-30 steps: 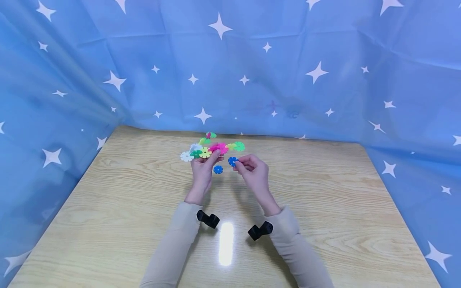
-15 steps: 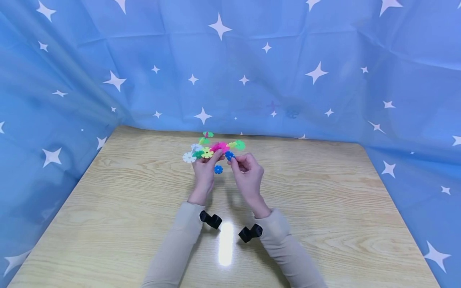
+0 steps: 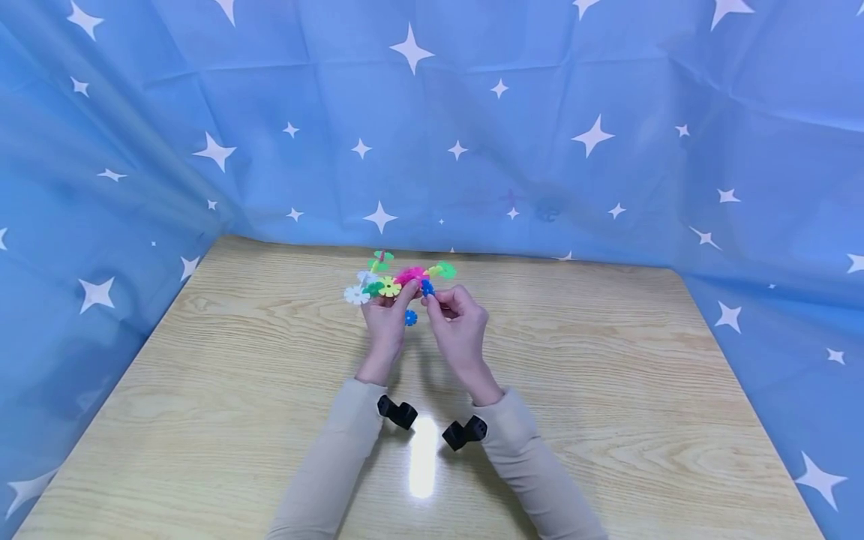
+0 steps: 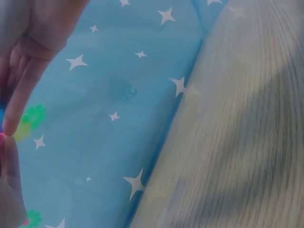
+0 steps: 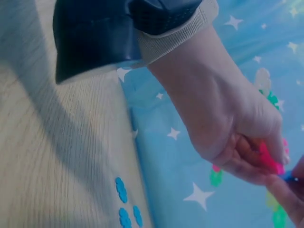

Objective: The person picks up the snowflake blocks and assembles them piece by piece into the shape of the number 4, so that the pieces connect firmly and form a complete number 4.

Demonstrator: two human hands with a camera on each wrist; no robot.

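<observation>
My left hand (image 3: 385, 322) holds a chain of joined snowflake-shaped plastic discs above the table. Thumb and fingers pinch the pink discs (image 3: 410, 276). White (image 3: 355, 295), yellow (image 3: 389, 286) and green discs (image 3: 445, 270) branch off to either side. My right hand (image 3: 462, 330) pinches a blue disc (image 3: 428, 288) against the pink part; whether its slot is engaged cannot be seen. In the right wrist view, the left hand (image 5: 223, 109) grips the pink discs, and the right fingers (image 5: 285, 197) meet it at the blue disc.
A loose blue disc (image 3: 411, 318) shows beside the left hand. In the right wrist view, several blue discs (image 5: 124, 217) lie on the wooden table (image 3: 607, 360). A blue star-patterned cloth (image 3: 472, 112) hangs behind the table. Black wrist cameras (image 3: 398, 412) sit on both sleeves.
My right hand has moved left and slightly up, bringing the blue disc against the pink discs. The left hand has shifted slightly right, and the chain has tilted a little.
</observation>
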